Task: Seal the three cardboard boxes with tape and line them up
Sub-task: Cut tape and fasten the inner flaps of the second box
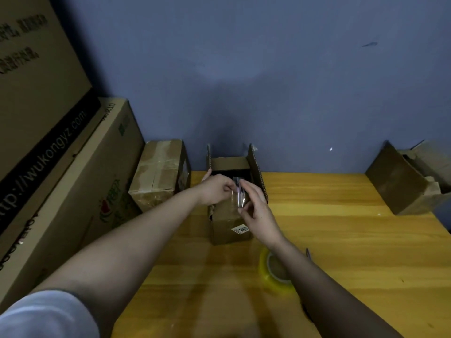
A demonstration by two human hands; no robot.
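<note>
Both hands met over an open cardboard box (230, 215) standing at the back of the wooden table (341, 240), near the blue wall (268, 69). Its side flaps stood upright, and its long axis ran from the person toward the wall. The left hand (216, 189) and the right hand (256, 208) each pinched a strip of clear tape (238, 193), held on edge above the box opening, running near to far along the box. A white label (240, 229) sat on the box's near top. A taped box (158, 174) lay just left of it, pointing the same way. A third box (405, 184), flaps loose, sat well apart at the far right. The tape roll (275, 272) rested flat on the table under the right forearm.
</note>
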